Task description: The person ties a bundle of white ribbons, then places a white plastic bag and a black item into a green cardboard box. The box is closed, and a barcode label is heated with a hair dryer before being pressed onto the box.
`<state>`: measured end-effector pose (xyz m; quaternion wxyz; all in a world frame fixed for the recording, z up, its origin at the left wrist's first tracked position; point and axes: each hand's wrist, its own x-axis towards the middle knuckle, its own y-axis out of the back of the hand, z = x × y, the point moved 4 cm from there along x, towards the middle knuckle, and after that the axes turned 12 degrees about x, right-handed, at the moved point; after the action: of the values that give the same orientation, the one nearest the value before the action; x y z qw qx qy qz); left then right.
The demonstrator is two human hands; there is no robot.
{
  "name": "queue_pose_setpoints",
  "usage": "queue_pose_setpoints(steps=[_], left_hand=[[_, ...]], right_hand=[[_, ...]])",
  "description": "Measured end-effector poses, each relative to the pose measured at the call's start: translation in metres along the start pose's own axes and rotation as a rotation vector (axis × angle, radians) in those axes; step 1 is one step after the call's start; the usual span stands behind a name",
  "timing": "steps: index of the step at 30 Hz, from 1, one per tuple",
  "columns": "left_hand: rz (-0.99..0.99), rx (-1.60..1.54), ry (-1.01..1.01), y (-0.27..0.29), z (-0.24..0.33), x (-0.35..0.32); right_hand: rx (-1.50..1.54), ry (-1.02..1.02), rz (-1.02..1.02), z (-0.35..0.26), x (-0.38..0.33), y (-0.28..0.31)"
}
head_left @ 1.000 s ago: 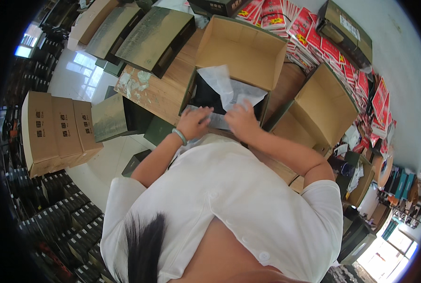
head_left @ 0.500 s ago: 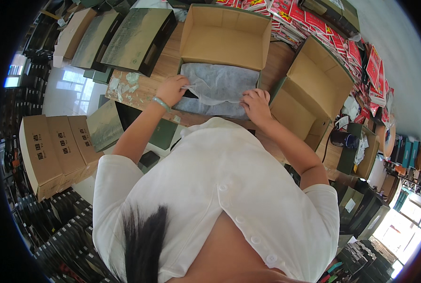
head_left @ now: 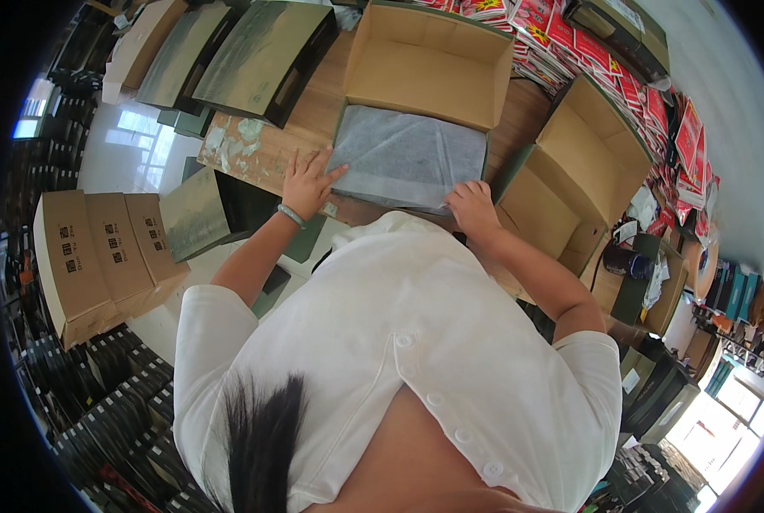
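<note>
In front of me a shoebox-like carton (head_left: 429, 60) stands with its lid raised, plain brown inside. A thin greyish-white wrapping sheet (head_left: 408, 154) lies almost flat over its contents, hiding them. At the sheet's left edge is my left hand (head_left: 307, 182), its fingers spread and the fingertips at the box's side. My right hand (head_left: 473, 207) is at the near right corner, fingers bent down together onto the sheet's edge. Whether they pinch some of it is hard to make out, but they are closed at that corner.
Another open brown-lined box (head_left: 570, 171) stands close on the right. Closed dark green boxes (head_left: 266, 56) are at the back left of the wooden table (head_left: 313, 107). Red printed packets (head_left: 562, 47) pile up along the back right. Tan cartons (head_left: 100, 256) are stacked on the left.
The wrapping sheet has come down toward me and now covers the dark gap near the front. My left hand has opened and moved down; the right has shifted to the near corner.
</note>
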<state>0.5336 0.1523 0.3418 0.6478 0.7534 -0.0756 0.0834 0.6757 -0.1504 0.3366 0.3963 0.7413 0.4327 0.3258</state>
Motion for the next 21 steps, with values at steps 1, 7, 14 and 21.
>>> queue_pose_setpoints(steps=[1,7,14,21], left_hand=[[-0.049,0.005,0.031,-0.001,0.0,0.001],[-0.536,0.064,0.149,0.025,0.004,0.019],[-0.303,-0.168,-0.034,0.01,0.079,0.011],[-0.235,-0.226,0.031,0.016,0.084,0.004]], right_hand=[[0.068,-0.027,-0.032,0.002,0.0,-0.001],[0.274,-0.294,-0.081,0.008,0.016,0.029],[0.145,-0.736,0.623,0.135,0.083,0.05],[1.144,-0.984,0.261,0.198,0.088,0.017]])
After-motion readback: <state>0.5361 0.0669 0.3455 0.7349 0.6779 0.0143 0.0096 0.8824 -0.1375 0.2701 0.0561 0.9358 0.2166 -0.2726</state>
